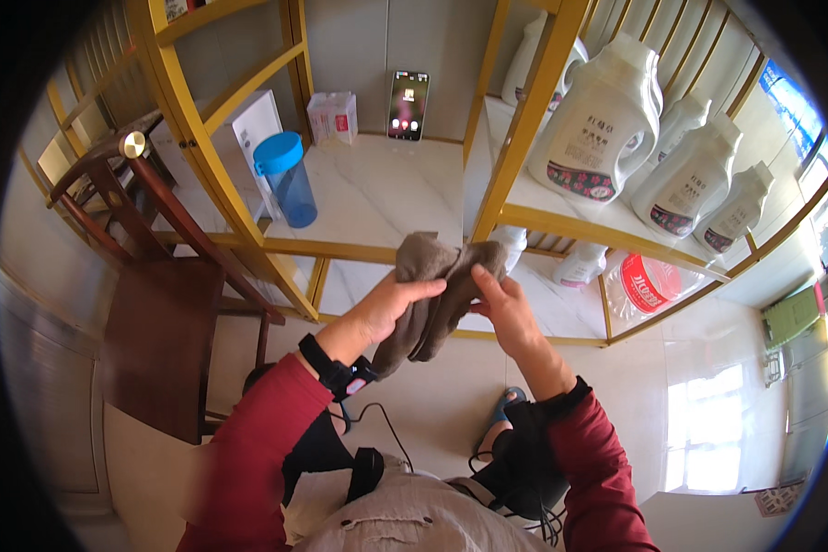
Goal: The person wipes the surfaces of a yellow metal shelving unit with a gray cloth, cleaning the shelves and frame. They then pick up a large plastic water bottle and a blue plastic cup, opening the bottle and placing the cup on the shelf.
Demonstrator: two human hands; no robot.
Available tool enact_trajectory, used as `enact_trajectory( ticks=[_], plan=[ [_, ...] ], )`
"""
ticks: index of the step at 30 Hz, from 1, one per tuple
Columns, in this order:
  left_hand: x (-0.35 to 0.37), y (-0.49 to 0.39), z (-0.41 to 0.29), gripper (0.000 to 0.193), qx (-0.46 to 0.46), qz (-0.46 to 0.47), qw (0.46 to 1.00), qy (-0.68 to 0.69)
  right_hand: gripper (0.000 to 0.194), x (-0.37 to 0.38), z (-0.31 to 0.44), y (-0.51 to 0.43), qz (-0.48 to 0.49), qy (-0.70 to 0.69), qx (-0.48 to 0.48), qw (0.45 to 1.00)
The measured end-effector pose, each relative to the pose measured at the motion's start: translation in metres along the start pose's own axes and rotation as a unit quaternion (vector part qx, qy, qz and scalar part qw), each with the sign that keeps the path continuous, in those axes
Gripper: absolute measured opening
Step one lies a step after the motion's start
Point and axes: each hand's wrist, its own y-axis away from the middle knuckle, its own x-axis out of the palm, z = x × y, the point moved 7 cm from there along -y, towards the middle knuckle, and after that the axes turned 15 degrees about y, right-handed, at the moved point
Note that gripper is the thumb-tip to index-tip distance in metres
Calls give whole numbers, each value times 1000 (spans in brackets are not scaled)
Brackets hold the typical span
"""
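A brown fuzzy cloth [424,297], folded and bunched, hangs in front of me at about the front edge of the shelf. Whether it is a towel or a garment I cannot tell. My left hand [393,303] grips its left side, thumb pressed flat across the front. On the right side, my right hand [500,300] pinches it between thumb and fingers, most of which the cloth hides. Behind the cloth is a white marble-patterned shelf board [379,186]. A blue plastic bottle [292,190] with a lighter blue lid stands on that board, left of my hands.
A phone [408,105] with a lit screen leans at the back beside a small box [332,119]. White detergent jugs [593,124] fill the gold-framed shelf [524,131] at right. A dark wooden chair [159,345] stands left. Black cables [386,414] hang near my legs.
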Motion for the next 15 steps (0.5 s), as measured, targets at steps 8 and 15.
enact_trajectory(
  ticks=[8, 15],
  plan=[
    [-11, 1, -13, 46, 56, -44, 997, -39, 21, -14, 5, -5, -51, 114, -91, 988],
    [-7, 0, -12, 47, 68, -43, 997, -10, 23, -13, 16, 1, -57, 160, -78, 982]
  ],
)
